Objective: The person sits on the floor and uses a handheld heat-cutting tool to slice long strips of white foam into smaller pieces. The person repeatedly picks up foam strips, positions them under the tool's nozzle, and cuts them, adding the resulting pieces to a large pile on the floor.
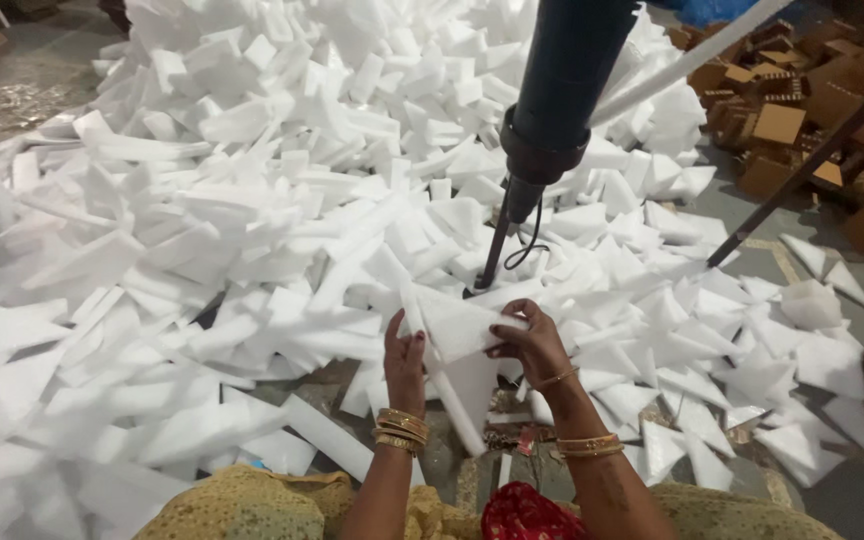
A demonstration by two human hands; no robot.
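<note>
My right hand [530,343] grips a white triangular foam piece [457,325] by its right edge. My left hand [404,362] is raised with its fingers pressed against the left side of the same piece and a long white foam strip [449,395] that slants down below it. Gold bangles sit on both wrists. Just beyond the hands a dark blue tool [557,100] hangs down, and its thin metal tip [492,250] points into the foam heap.
A big heap of white foam offcuts [282,200] covers the floor ahead and to both sides. Brown cardboard-coloured blocks [802,110] are piled at the far right. A thin dark rod [812,155] and a white pole [682,60] cross the upper right.
</note>
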